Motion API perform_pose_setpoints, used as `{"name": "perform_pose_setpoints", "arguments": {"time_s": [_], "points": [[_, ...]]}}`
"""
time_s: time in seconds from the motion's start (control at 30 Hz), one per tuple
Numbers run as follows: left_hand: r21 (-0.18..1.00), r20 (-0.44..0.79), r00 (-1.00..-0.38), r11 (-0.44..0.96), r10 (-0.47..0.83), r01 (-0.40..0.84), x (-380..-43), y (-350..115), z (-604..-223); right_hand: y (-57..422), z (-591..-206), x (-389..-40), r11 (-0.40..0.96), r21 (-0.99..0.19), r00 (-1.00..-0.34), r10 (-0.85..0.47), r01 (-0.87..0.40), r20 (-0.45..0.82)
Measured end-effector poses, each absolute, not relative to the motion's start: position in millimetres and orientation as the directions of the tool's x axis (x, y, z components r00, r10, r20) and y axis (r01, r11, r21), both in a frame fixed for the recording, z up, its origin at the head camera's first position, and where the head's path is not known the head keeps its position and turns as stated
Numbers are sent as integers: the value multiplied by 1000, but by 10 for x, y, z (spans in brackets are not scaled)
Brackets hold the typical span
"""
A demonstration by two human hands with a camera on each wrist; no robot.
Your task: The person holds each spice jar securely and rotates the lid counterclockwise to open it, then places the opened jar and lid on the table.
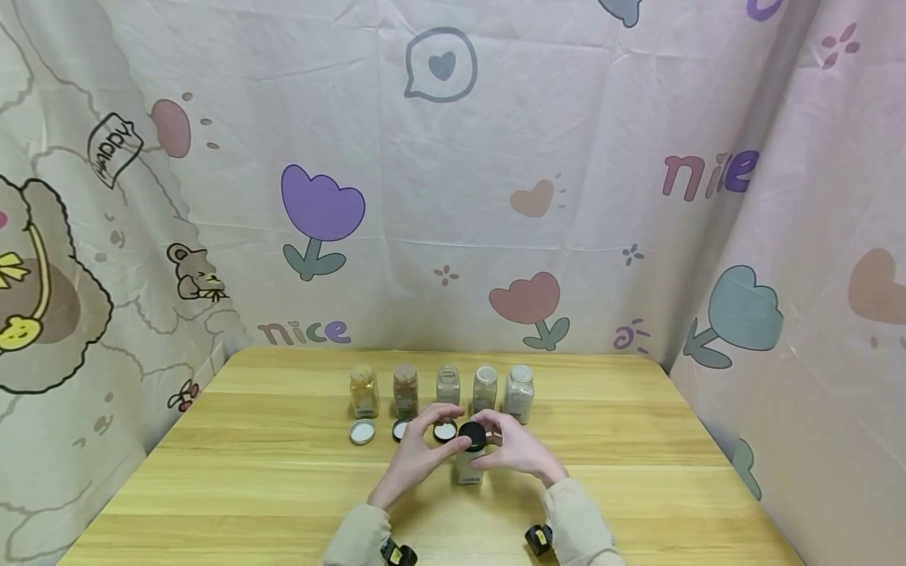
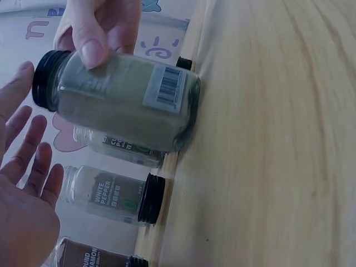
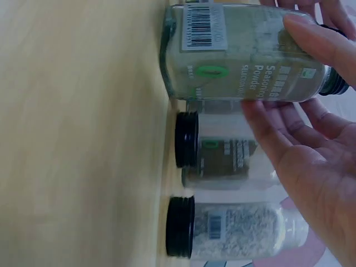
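A squarish glass jar of pale powder, labelled Seasoning Powder in the right wrist view, stands about upright with its black lid on. My right hand holds this jar by its sides, thumb on one face and fingers on another. Whether its base touches the table is hard to tell. At the lid, my left hand has its thumb touching or very near the rim. The other left fingers are spread loosely, apart from the jar.
Several lidless spice jars stand in a row behind, among them a yellow one, a white pepper jar and a coarse white one. Lids, such as the upturned one, lie in front of them on the wooden table.
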State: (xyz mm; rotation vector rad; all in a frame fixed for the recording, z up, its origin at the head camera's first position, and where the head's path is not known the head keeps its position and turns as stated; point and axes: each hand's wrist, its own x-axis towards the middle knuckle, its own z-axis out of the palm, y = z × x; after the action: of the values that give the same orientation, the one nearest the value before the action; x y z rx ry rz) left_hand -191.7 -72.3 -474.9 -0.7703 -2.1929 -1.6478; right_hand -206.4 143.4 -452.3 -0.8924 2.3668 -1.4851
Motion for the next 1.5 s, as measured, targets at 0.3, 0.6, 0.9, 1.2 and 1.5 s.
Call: {"name": "perform_pose_setpoints", "arguments": {"time_s": [0.3,0.6,0.9,1.2,1.5], "points": [[752,519,-780,247,349,611,-1857,-697,-4700,1419,-4593,-2041,328,-868,-814,-565,-373,136],[708,569,-726,220,386,671,-1874,-680,-4724,1395,-4634,-2053,295,-870,-820,-540,-396,190],[697,602,-708,189,369,691,-1871,-660,-4727,1377,-4658,-2051,312,-861,-833,-514,-403,204],[664,633,-690,211,350,717,-1865,-634,-4709,1376,-4632,-2028,305,-872,-844,-498,-384,198],[668,631,-727,286,273,687,-1854,-570,-4756,1333,-4649,-2009,330,-863,-856,-478,-383,197]]}}
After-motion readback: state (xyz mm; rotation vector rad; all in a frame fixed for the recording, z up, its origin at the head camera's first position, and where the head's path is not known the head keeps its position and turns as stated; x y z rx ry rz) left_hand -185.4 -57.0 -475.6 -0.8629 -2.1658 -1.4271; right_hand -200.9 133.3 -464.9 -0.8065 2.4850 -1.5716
